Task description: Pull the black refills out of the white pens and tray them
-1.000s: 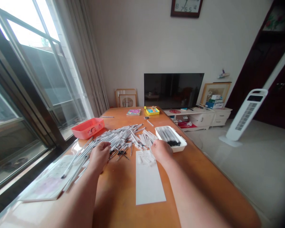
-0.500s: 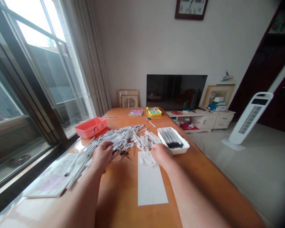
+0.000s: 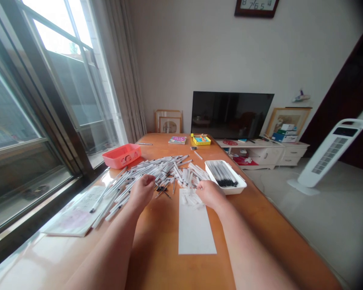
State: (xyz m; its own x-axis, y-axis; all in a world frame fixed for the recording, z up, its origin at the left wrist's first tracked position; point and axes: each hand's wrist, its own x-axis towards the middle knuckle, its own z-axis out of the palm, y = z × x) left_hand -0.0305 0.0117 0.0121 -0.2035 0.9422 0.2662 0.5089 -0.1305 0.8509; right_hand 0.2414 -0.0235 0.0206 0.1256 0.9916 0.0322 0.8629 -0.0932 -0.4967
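The left hand (image 3: pixel 141 192) and right hand (image 3: pixel 210 193) curl at the pen heap (image 3: pixel 153 171), any grip hidden, while only a small batch (image 3: pixel 225 176) lies ranked in the white tray (image 3: pixel 235 189).

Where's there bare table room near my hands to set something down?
Bare wood shows right of the white tray, and between the paper sheet and your left hand. It's crowded at the pile of pens, right up to your right hand.

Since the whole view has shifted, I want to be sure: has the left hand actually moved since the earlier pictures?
Yes. The left hand has moved to the right, closer to the white paper sheet lying on the table.
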